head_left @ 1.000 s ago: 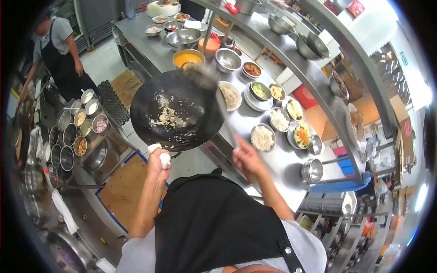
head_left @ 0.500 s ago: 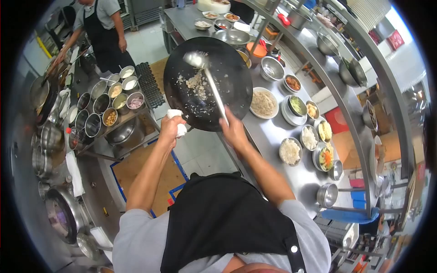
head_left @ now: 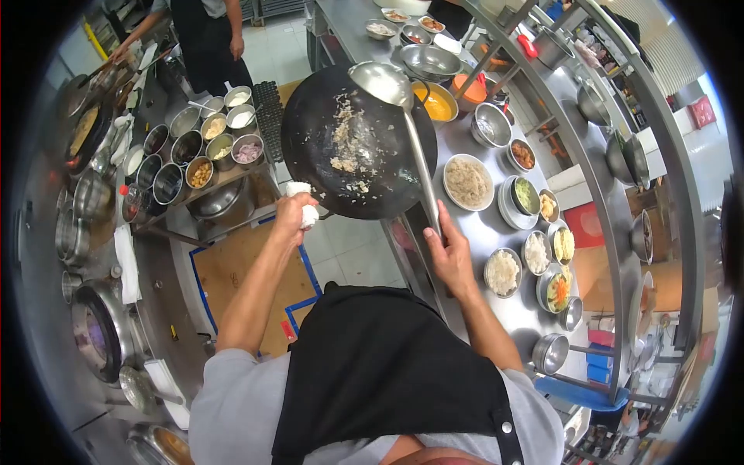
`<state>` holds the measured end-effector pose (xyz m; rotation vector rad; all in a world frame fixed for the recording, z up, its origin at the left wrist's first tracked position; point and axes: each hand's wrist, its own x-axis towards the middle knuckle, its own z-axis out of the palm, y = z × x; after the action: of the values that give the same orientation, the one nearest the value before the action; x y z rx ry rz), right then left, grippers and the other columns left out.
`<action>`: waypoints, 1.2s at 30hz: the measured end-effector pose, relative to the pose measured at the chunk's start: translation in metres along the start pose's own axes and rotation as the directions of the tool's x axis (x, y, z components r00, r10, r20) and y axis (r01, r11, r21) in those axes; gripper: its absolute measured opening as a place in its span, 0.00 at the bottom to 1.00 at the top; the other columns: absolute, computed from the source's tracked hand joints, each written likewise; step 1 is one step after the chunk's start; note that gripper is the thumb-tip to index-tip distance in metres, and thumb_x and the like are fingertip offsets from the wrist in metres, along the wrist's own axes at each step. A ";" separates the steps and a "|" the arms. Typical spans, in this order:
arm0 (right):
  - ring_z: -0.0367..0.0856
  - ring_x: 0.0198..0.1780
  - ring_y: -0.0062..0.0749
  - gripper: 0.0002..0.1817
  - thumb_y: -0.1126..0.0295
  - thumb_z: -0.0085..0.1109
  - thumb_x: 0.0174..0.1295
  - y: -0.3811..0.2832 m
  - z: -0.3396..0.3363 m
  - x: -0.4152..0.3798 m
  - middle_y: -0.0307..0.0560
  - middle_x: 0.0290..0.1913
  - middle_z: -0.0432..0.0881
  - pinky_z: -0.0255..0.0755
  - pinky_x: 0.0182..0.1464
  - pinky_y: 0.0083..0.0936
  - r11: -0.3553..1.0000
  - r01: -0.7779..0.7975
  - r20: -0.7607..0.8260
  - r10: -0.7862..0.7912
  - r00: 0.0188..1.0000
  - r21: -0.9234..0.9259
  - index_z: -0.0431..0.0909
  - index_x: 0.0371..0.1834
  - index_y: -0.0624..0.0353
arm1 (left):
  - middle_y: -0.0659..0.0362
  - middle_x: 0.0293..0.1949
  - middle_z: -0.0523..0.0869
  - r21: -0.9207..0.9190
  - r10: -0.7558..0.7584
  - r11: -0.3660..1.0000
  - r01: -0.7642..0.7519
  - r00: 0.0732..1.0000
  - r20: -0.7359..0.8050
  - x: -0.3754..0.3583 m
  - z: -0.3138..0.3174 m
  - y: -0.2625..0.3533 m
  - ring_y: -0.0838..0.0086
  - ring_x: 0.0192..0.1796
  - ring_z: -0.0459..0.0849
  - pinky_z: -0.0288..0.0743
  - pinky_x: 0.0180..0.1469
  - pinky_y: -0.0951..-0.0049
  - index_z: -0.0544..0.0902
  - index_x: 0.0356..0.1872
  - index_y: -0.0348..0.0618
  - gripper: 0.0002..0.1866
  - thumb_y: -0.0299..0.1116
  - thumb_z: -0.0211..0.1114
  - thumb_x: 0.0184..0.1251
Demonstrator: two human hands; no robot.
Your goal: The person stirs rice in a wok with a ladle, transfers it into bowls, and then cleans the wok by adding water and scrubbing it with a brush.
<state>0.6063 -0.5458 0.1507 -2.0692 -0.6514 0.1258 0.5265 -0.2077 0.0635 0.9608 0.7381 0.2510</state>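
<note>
My left hand (head_left: 293, 211) is closed around a white cloth (head_left: 304, 203) wrapped on the near handle of the black wok (head_left: 356, 143), which I hold up off any surface, between the steel tabletop (head_left: 480, 232) and the cooking station on my left. Bits of rice and egg (head_left: 346, 143) cling to the wok's inner wall. My right hand (head_left: 452, 252) grips the long handle of the steel ladle (head_left: 385, 84); its bowl sits at the wok's far rim, beside a bowl of orange sauce (head_left: 440, 105). On the tabletop, right of the wok, stand a plate of fried rice (head_left: 467, 183) and small bowls of white rice (head_left: 502, 272) and vegetables (head_left: 555, 291). Seasoning tins (head_left: 203, 147) stand to the left, near another person (head_left: 208, 35) in a dark apron.
</note>
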 end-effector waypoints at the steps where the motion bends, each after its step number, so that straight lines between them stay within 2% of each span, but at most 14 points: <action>1: 0.87 0.48 0.28 0.34 0.71 0.61 0.74 0.002 0.012 -0.002 0.57 0.60 0.88 0.79 0.52 0.29 1.000 -0.009 -0.014 0.009 1.000 0.020 0.65 0.83 0.55 | 0.60 0.21 0.80 -0.003 -0.007 1.000 0.007 1.000 0.002 0.002 0.001 -0.001 0.73 0.16 0.78 0.62 0.13 0.69 0.80 0.30 0.42 0.03 0.26 0.67 0.56; 2: 0.88 0.52 0.28 0.34 0.71 0.61 0.74 0.005 0.023 -0.004 0.57 0.63 0.87 0.79 0.54 0.29 0.999 -0.017 -0.029 0.018 0.999 0.041 0.64 0.83 0.55 | 0.60 0.21 0.81 -0.004 -0.014 1.000 0.014 1.000 0.007 0.003 0.001 -0.003 0.73 0.17 0.78 0.63 0.14 0.70 0.81 0.30 0.42 0.03 0.26 0.66 0.56; 4: 0.89 0.55 0.32 0.34 0.71 0.61 0.74 0.029 0.036 -0.008 0.58 0.65 0.86 0.79 0.56 0.29 0.992 -0.099 0.186 0.113 0.976 -0.082 0.63 0.83 0.55 | 0.60 0.21 0.80 -0.008 0.011 1.000 -0.012 1.000 -0.012 -0.001 0.007 0.000 0.73 0.16 0.78 0.63 0.14 0.69 0.81 0.28 0.42 0.02 0.26 0.66 0.56; 7: 0.90 0.54 0.37 0.35 0.71 0.60 0.74 0.034 0.023 -0.010 0.62 0.62 0.87 0.79 0.56 0.31 0.973 -0.195 0.316 0.225 0.922 -0.126 0.62 0.84 0.54 | 0.59 0.20 0.80 -0.032 0.028 0.999 -0.030 0.998 -0.048 -0.001 0.009 -0.001 0.73 0.16 0.77 0.62 0.14 0.69 0.80 0.28 0.41 0.02 0.25 0.65 0.56; 11: 0.90 0.56 0.46 0.35 0.71 0.61 0.73 0.035 0.031 -0.026 0.71 0.59 0.85 0.78 0.60 0.32 0.991 -0.107 0.073 0.101 0.992 0.077 0.63 0.83 0.53 | 0.59 0.21 0.81 -0.047 0.001 0.999 -0.003 0.999 -0.034 -0.001 -0.001 -0.009 0.73 0.16 0.77 0.63 0.13 0.69 0.80 0.29 0.41 0.02 0.25 0.65 0.56; 14: 0.89 0.57 0.52 0.37 0.70 0.63 0.71 0.032 0.037 -0.013 0.67 0.59 0.86 0.79 0.62 0.37 0.946 -0.149 0.382 0.257 0.887 -0.289 0.63 0.83 0.53 | 0.59 0.21 0.81 -0.067 0.002 0.998 -0.003 1.000 -0.021 0.004 -0.002 -0.007 0.74 0.16 0.77 0.63 0.13 0.69 0.80 0.30 0.41 0.02 0.25 0.64 0.57; 15: 0.90 0.54 0.59 0.36 0.68 0.64 0.70 0.046 0.037 -0.011 0.66 0.54 0.89 0.80 0.58 0.44 0.956 -0.092 0.354 0.191 0.915 -0.279 0.65 0.82 0.53 | 0.59 0.22 0.81 -0.078 0.004 0.997 -0.007 1.000 -0.031 0.005 -0.001 -0.007 0.74 0.16 0.77 0.63 0.13 0.69 0.80 0.30 0.41 0.02 0.25 0.64 0.57; 17: 0.90 0.50 0.59 0.35 0.67 0.64 0.70 0.076 0.034 0.015 0.67 0.50 0.89 0.80 0.55 0.45 0.984 0.121 0.218 -0.090 0.972 -0.132 0.67 0.81 0.53 | 0.59 0.22 0.81 -0.046 0.002 0.999 -0.003 1.000 -0.031 0.006 -0.001 -0.003 0.74 0.16 0.77 0.63 0.13 0.69 0.80 0.31 0.41 0.03 0.26 0.64 0.56; 21: 0.91 0.51 0.59 0.32 0.67 0.63 0.71 0.035 0.019 0.079 0.70 0.50 0.88 0.81 0.51 0.42 1.000 -0.018 0.041 0.018 0.999 -0.015 0.70 0.78 0.55 | 0.61 0.23 0.80 0.004 0.027 1.000 -0.027 1.000 0.003 -0.002 -0.003 0.000 0.74 0.18 0.78 0.67 0.16 0.70 0.80 0.31 0.42 0.04 0.25 0.65 0.54; 25: 0.90 0.46 0.62 0.31 0.67 0.62 0.72 0.045 0.065 0.113 0.70 0.45 0.88 0.81 0.46 0.44 0.985 0.161 -0.175 -0.171 0.970 -0.066 0.70 0.78 0.56 | 0.62 0.23 0.80 0.028 0.148 0.988 -0.149 0.989 0.028 -0.014 0.015 0.018 0.74 0.19 0.79 0.68 0.18 0.71 0.81 0.32 0.42 0.05 0.24 0.66 0.53; 27: 0.87 0.44 0.69 0.32 0.69 0.62 0.72 0.042 0.073 0.071 0.72 0.41 0.85 0.80 0.45 0.48 0.996 0.011 -0.046 -0.015 0.999 -0.088 0.68 0.79 0.54 | 0.62 0.24 0.80 0.016 0.171 0.985 -0.171 0.985 0.028 -0.010 0.020 0.023 0.74 0.19 0.79 0.68 0.19 0.71 0.81 0.33 0.41 0.06 0.23 0.66 0.53; 28: 0.87 0.42 0.69 0.33 0.69 0.61 0.71 0.053 0.072 0.043 0.71 0.40 0.86 0.79 0.45 0.51 0.987 0.096 -0.004 -0.098 0.995 -0.130 0.67 0.80 0.52 | 0.62 0.24 0.80 0.003 0.182 0.983 -0.182 0.983 0.026 -0.007 0.022 0.025 0.74 0.20 0.79 0.69 0.20 0.71 0.81 0.34 0.41 0.06 0.23 0.66 0.53; 32: 0.88 0.46 0.63 0.36 0.67 0.65 0.68 0.096 0.003 -0.070 0.65 0.44 0.89 0.81 0.49 0.51 0.931 0.096 0.172 -0.036 0.984 -0.353 0.68 0.81 0.42 | 0.61 0.26 0.80 0.023 0.123 0.992 -0.124 0.992 0.027 -0.004 0.016 0.035 0.75 0.22 0.79 0.69 0.20 0.71 0.80 0.35 0.40 0.07 0.24 0.64 0.55; 36: 0.88 0.46 0.63 0.33 0.67 0.65 0.68 0.085 -0.053 -0.025 0.64 0.45 0.89 0.81 0.49 0.51 0.862 0.004 0.158 0.089 0.983 -0.507 0.72 0.78 0.47 | 0.61 0.24 0.80 0.007 0.050 0.999 -0.050 0.998 0.027 -0.005 0.022 0.032 0.75 0.19 0.79 0.65 0.15 0.71 0.80 0.33 0.42 0.03 0.26 0.64 0.58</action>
<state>0.6366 -0.6338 0.1075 -2.6054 -0.8120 0.1807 0.5412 -0.2061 0.0995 0.9885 0.6913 0.2783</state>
